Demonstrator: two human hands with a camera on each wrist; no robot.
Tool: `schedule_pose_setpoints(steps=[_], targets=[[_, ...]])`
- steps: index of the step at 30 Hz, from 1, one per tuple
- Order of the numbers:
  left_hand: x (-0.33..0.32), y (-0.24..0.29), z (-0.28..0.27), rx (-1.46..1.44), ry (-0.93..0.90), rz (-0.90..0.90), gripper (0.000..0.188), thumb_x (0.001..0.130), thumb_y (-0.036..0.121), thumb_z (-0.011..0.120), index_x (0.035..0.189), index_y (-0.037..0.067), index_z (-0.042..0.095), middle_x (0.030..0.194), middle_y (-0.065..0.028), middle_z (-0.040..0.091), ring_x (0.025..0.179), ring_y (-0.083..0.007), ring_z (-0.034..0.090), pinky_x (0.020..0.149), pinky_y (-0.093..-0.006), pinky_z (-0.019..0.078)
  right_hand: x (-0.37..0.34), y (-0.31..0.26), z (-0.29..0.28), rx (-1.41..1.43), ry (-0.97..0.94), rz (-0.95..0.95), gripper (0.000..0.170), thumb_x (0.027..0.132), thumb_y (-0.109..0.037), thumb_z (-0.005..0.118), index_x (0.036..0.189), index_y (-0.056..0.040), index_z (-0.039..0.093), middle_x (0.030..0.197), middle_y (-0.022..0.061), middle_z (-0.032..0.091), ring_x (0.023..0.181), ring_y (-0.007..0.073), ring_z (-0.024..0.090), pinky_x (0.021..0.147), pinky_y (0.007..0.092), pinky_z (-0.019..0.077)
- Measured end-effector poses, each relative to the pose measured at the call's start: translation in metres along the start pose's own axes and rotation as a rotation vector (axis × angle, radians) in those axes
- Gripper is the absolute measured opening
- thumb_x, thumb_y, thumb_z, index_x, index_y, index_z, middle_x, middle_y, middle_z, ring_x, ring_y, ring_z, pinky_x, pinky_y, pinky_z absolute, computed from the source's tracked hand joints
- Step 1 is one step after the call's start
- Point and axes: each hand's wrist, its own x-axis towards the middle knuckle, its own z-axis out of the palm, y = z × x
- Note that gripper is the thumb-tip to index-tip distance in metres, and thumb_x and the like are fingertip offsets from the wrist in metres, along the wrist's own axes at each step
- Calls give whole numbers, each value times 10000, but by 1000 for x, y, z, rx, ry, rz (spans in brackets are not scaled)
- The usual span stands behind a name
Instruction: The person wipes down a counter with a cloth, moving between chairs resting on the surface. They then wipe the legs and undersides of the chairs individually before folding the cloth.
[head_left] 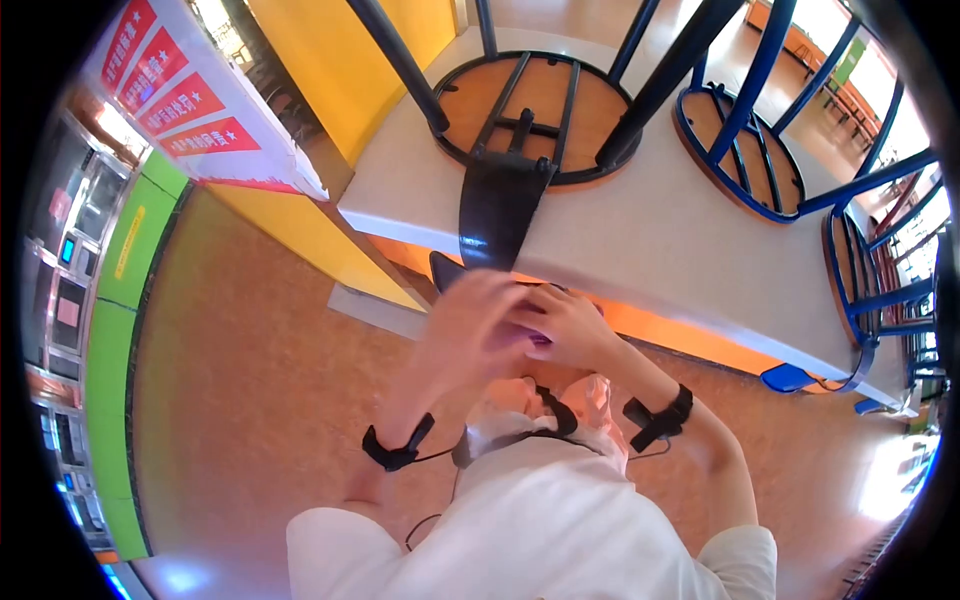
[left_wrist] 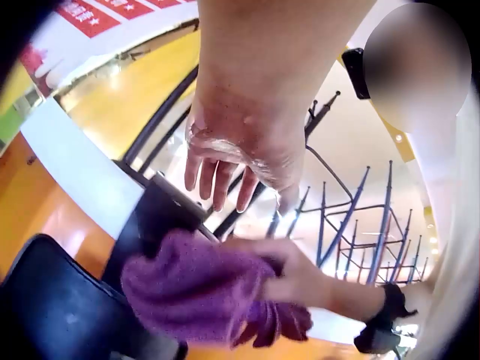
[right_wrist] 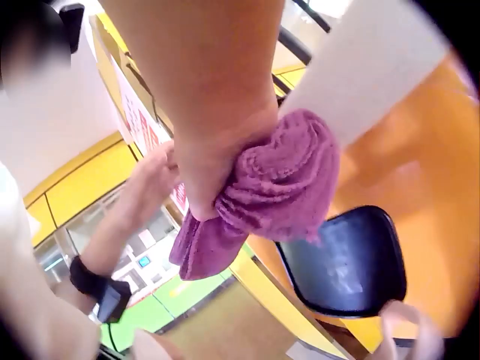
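Observation:
A crumpled purple cloth [left_wrist: 187,289] is bunched in my right hand [left_wrist: 296,279], whose fingers curl round it; in the right wrist view the cloth [right_wrist: 281,180] hangs from both sides of that hand [right_wrist: 214,161]. My left hand [left_wrist: 240,154] holds nothing, its fingers spread and fairly straight, above the cloth in the left wrist view. From the head view, the left hand [head_left: 475,320] is blurred and close beside the right hand [head_left: 568,325], in front of my waist. Only a small dark purple bit of cloth [head_left: 538,340] shows between them there.
Ahead stands a pale table [head_left: 620,240] with upturned stools on it, one black-framed [head_left: 545,110], others blue-framed [head_left: 745,150]. A black seat back [right_wrist: 345,262] hangs by the table's orange side. At the left are a yellow panel [head_left: 330,60] and a red-and-white sign [head_left: 190,100].

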Motion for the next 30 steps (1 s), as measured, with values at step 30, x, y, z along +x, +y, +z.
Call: schedule_pose_setpoints(steps=[30], targets=[[34, -68, -43, 467, 125, -515, 347, 819, 107, 558, 1155, 26, 531, 1010, -150, 611, 911, -328, 585, 789, -375, 463, -114, 24, -87, 488, 846, 861, 181, 820, 45, 421, 883, 16, 588, 763, 23, 575, 708, 87, 519, 649, 221, 418]])
